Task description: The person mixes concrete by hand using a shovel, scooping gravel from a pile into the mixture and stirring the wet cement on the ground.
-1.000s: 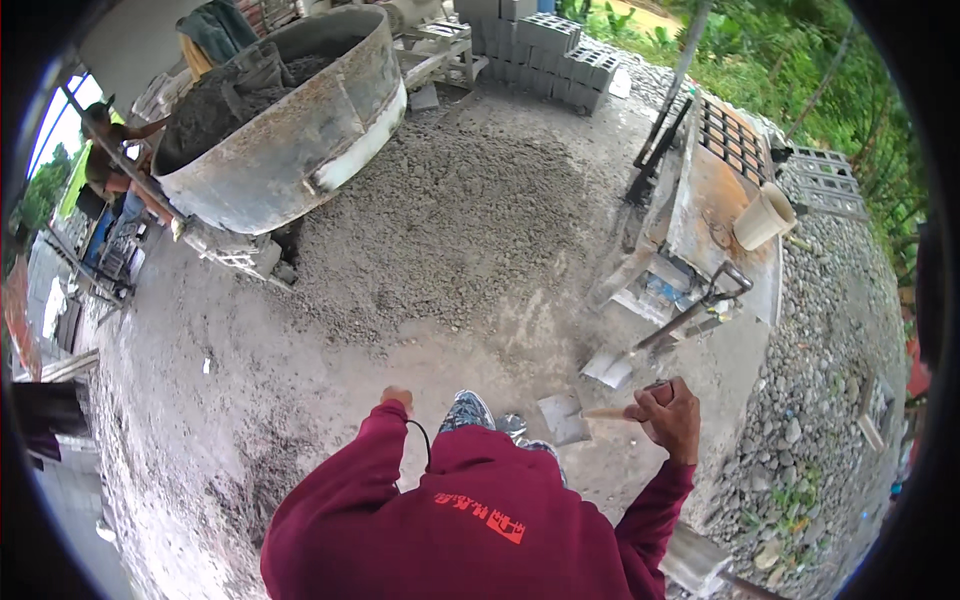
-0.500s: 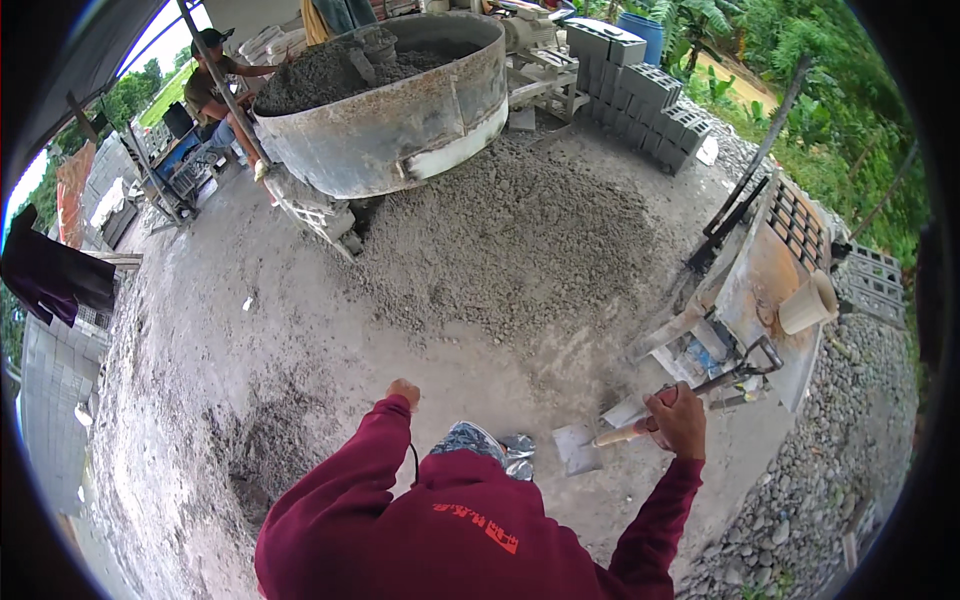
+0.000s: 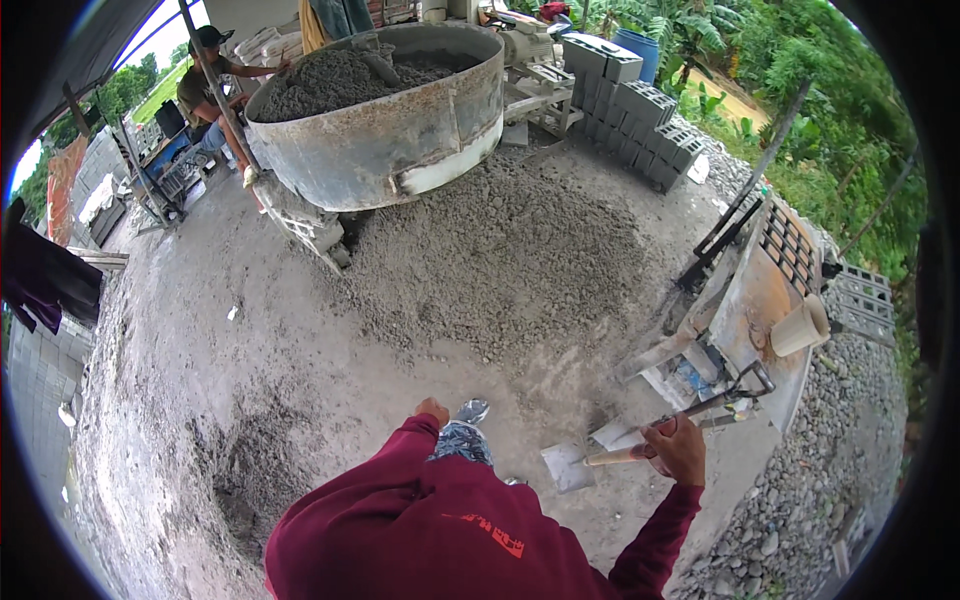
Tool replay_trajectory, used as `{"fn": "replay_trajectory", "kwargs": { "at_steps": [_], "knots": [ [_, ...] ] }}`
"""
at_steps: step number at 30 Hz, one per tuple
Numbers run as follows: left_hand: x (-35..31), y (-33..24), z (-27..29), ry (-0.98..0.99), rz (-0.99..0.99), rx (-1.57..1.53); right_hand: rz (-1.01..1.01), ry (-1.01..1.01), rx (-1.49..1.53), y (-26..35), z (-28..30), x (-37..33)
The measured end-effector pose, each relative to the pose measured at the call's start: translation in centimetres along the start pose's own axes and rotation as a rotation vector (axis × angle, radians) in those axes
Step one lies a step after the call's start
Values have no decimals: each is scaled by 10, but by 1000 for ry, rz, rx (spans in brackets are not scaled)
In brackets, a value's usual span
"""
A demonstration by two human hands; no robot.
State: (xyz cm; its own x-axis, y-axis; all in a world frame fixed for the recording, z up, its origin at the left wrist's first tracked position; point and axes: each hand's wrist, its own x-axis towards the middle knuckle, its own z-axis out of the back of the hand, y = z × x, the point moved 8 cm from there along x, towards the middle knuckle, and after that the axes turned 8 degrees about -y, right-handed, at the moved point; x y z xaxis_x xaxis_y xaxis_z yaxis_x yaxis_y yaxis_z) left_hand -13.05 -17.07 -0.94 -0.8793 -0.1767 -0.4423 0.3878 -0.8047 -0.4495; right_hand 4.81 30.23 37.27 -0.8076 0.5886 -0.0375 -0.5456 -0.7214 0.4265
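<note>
My right hand (image 3: 678, 448) is closed round the grip end of a shovel (image 3: 612, 457) with a light wooden shaft. Its flat grey blade (image 3: 567, 467) points left, just right of my feet. Behind it, a second shovel with a black D-shaped handle (image 3: 760, 378) leans by a low stand, its blade partly hidden. My left hand (image 3: 432, 409) is curled into a fist in front of my body, with nothing showing in it. Ahead lies a broad heap of grey gravelly mix (image 3: 500, 255) on the ground, below a large round metal mixing pan (image 3: 385, 145).
A person (image 3: 215, 90) sits beside the pan at the far left. Hollow concrete blocks (image 3: 630, 110) are stacked behind the heap. A rusty sloping table (image 3: 755, 300) with a beige bucket (image 3: 800, 326) stands at right, beside loose stones (image 3: 775, 525). Dark clothing (image 3: 50, 270) hangs at far left.
I have stepped forward, one foot now ahead. My left fist has shifted right and slightly down, closer to my body. The right hand keeps its hold on the shovel.
</note>
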Motion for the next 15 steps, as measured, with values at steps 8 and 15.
{"fn": "replay_trajectory", "kwargs": {
  "at_steps": [8,15],
  "knots": [
    [91,-9,45,143,95,-103,-82,-95,102,38,-8,43],
    [183,20,86,105,175,-94,-219,-77,322,89,-25,78]
  ]
}}
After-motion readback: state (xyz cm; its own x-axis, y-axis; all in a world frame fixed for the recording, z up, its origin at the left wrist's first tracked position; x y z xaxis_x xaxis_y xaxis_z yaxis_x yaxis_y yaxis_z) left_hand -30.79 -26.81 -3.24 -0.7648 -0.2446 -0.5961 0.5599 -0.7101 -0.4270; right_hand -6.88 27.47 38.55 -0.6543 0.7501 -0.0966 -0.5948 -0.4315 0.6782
